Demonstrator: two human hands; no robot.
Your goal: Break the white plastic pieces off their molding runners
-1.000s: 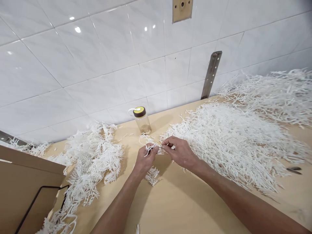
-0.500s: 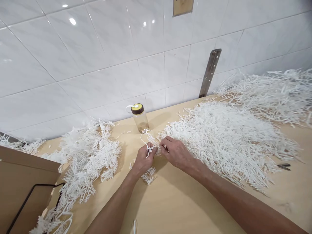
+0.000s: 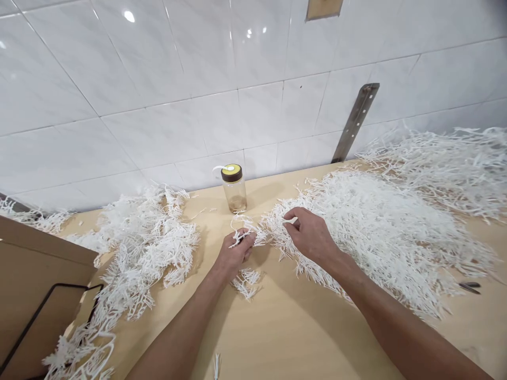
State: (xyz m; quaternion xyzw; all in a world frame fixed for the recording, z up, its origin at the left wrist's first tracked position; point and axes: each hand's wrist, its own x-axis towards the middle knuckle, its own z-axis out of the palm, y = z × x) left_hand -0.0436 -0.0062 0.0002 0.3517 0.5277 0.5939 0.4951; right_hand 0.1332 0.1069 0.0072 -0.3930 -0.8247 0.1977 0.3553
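Observation:
My left hand is closed on a small bunch of thin white branching strands, which stick out above and to the right of its fingers. To the right, my right hand is over the near left edge of a large heap of loose white strands. Its thumb and forefinger are curled close together; whether a strand is between them is too small to tell. Below my left hand lies a small clump of white strands on the wooden tabletop.
A clear bottle with a yellow and black lid stands behind my left hand. Branching white bunches are piled at left, beside a cardboard box. A dark small tool lies at right. A metal bracket leans against the tiled wall.
My right hand has moved right, away from my left hand and over the large heap. My left hand keeps its bunch. The view has shifted a little.

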